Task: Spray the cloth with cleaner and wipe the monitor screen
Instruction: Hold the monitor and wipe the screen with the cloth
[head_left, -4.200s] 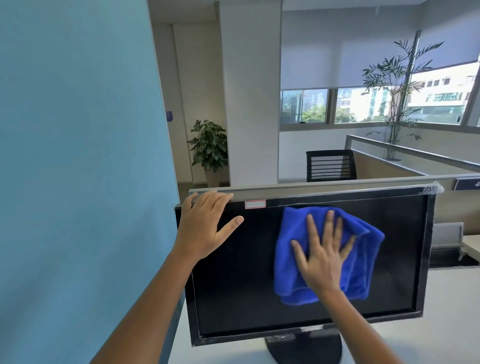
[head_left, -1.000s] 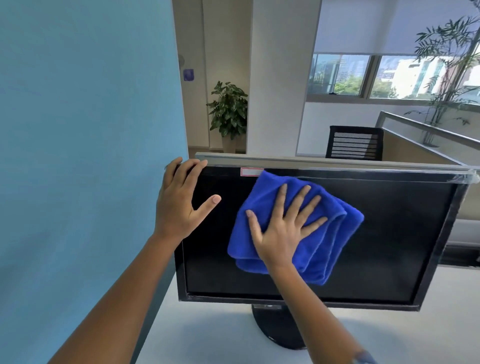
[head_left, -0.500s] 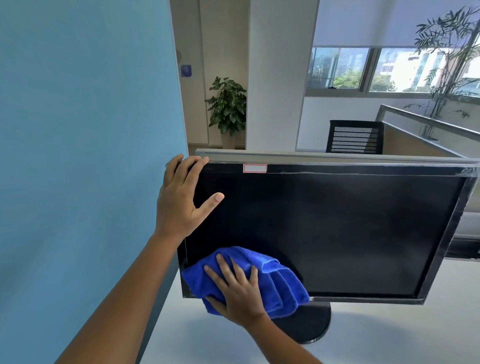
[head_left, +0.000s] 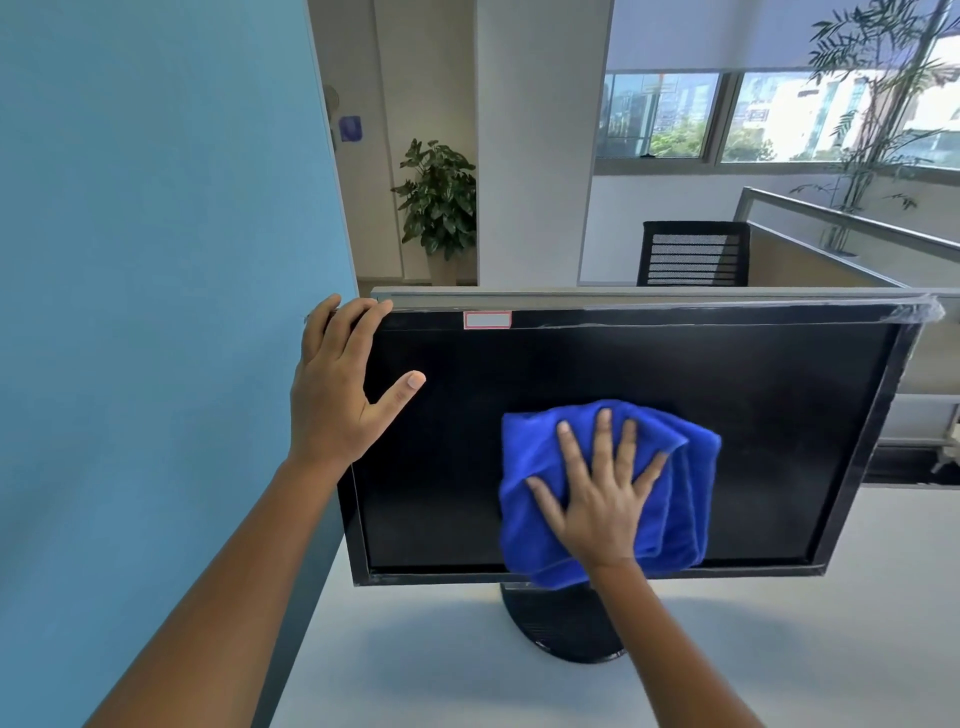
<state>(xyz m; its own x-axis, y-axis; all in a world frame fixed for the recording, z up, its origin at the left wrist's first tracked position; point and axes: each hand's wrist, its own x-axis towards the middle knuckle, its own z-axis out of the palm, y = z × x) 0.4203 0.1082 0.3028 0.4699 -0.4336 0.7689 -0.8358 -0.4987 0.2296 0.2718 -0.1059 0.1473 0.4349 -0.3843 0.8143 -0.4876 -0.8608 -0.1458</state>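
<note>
A black monitor (head_left: 779, 415) with a dark screen stands on a white desk (head_left: 415, 675) on a round black foot (head_left: 550, 623). My left hand (head_left: 337, 395) grips the monitor's top left corner, fingers over the upper edge and thumb on the screen. A folded blue cloth (head_left: 685, 493) lies flat against the lower middle of the screen. My right hand (head_left: 597, 493) presses on the cloth with fingers spread. No cleaner bottle is in view.
A blue partition wall (head_left: 156, 312) rises close on the left. A grey divider (head_left: 675, 296) runs just behind the monitor. Beyond it are a black mesh chair (head_left: 693, 254), a white pillar, potted plants and windows.
My right hand has swept the cloth from the screen's upper middle down to the lower left corner, then right to the lower middle. My left hand has kept its grip on the corner.
</note>
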